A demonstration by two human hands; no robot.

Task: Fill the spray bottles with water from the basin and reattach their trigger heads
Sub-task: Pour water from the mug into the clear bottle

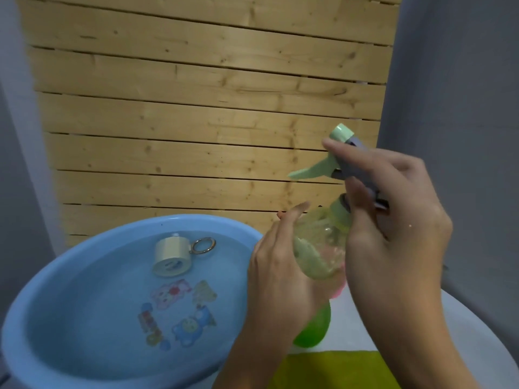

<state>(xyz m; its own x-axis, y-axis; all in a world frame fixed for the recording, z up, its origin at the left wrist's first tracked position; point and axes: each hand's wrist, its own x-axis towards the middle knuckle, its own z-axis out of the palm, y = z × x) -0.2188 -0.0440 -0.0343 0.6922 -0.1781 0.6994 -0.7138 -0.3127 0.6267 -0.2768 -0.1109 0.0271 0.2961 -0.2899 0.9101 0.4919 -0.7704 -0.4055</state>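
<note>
My left hand grips a clear pale-green spray bottle, tilted with its neck up to the right, above the basin's right rim. A grey and green trigger head sits at the bottle's neck with its green collar on the opening; my right hand holds this head, fingers curled round its grey body, nozzle pointing up left. The blue basin at lower left holds water.
A cream cap with a metal ring floats in the basin over cartoon stickers on its bottom. A bright green rounded object and something pink lie behind my hands. A yellow-green cloth covers the white table. A wooden slat panel stands behind.
</note>
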